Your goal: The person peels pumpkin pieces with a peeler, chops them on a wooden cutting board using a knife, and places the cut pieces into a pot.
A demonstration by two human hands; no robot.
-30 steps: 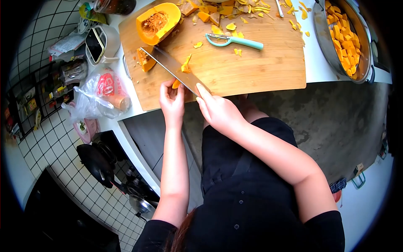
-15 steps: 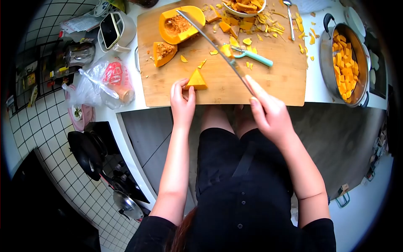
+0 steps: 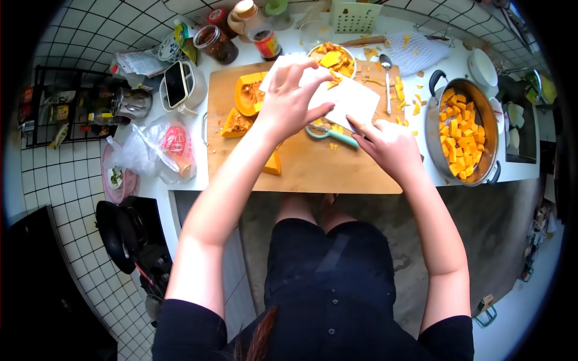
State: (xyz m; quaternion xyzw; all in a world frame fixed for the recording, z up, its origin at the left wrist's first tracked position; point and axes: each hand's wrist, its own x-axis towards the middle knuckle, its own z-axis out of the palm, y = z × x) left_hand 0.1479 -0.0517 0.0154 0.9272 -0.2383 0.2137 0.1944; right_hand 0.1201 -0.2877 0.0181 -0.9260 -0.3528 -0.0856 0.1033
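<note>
My right hand (image 3: pixel 394 150) is wrapped round the handle of a broad kitchen knife. Its bright blade (image 3: pixel 355 102) is turned flat above the cutting board (image 3: pixel 337 171), the bowl side of it near orange scraps. Over the blade's left part, my left hand (image 3: pixel 292 96) has thumb and fingers apart with nothing seen in them; whether it touches the blade I cannot tell. A pumpkin wedge (image 3: pixel 273 163) lies below my left wrist, partly hidden. Further left are a seeded pumpkin chunk (image 3: pixel 236 123) and a large pumpkin piece (image 3: pixel 247 93). A mint-handled peeler (image 3: pixel 340 137) lies under the knife.
A pot (image 3: pixel 432 135) of pumpkin cubes stands right of the board. Behind are a bowl of peelings (image 3: pixel 333 58), a spoon (image 3: pixel 386 81), a sauce bottle (image 3: pixel 265 41) and a jar (image 3: pixel 215 45). Plastic bags (image 3: pixel 153 147) and a phone (image 3: pixel 176 84) are left.
My left hand has left the pumpkin wedge and risen up to the knife blade. The knife has turned from edge-on to flat. The view has shifted, showing more of the counter's back.
</note>
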